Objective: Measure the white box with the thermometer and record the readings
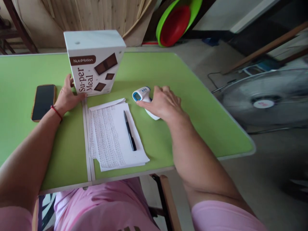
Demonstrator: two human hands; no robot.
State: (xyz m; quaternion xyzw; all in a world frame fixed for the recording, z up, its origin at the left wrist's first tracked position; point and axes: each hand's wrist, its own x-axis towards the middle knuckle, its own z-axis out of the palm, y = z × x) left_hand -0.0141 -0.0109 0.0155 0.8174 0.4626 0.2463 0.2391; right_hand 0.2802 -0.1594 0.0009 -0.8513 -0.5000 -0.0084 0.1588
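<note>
Left hand [68,98] at the box [96,69], low on its left side: thumb along the front base, fingers parted and bent up by the side edge; cannot tell if it pinches the cardboard. Red bracelet [56,113] on that wrist. Right hand [165,101] over the white-and-blue thermometer [141,94]: thumb laid across it below the display, other fingers arched on the far side, tips hidden, so cannot tell if they close on it. Thermometer is on the green table [192,128], between the papers and the slanting right edge. Box stands upright toward the far edge, left of the far right corner. Handwritten papers [108,138] near the near edge, beside and partly over the white seam; black pen [130,131] lies slanted on top. Phone [43,102] flat, left of left hand. Past the right edge, a fan [264,102]; past the far edge, green and red basins [175,25]
</note>
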